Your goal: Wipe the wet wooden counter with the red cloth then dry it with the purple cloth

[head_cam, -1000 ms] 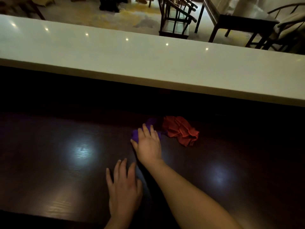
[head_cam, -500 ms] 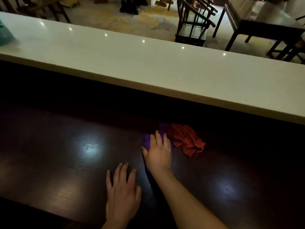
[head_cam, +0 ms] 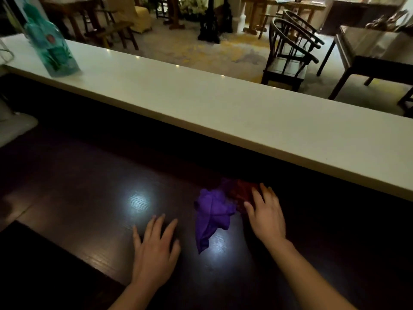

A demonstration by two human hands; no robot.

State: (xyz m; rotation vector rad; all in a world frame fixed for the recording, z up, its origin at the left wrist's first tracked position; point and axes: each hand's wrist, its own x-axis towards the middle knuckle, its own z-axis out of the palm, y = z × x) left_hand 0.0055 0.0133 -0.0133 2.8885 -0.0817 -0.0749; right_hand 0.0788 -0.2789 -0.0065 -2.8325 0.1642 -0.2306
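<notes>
1. The purple cloth (head_cam: 212, 214) lies crumpled on the dark tabletop (head_cam: 89, 198), between both hands.
2. The right hand (head_cam: 266, 214), grip released, rests flat on the red cloth (head_cam: 242, 193) at the purple cloth's 2 o'clock.
3. The left hand (head_cam: 156, 249) lies flat, holding nothing.

The wooden counter (head_cam: 89, 198) was a very dark brown with fine straight grain, lit by 2 pale bluish-white glare patches. On it lay a vivid purple cloth (head_cam: 212, 211) and a deep red cloth (head_cam: 242, 193), dim in shadow. The raised ledge (head_cam: 223, 108) was plain cream-white, the bottle (head_cam: 51, 48) translucent teal-green.
</notes>
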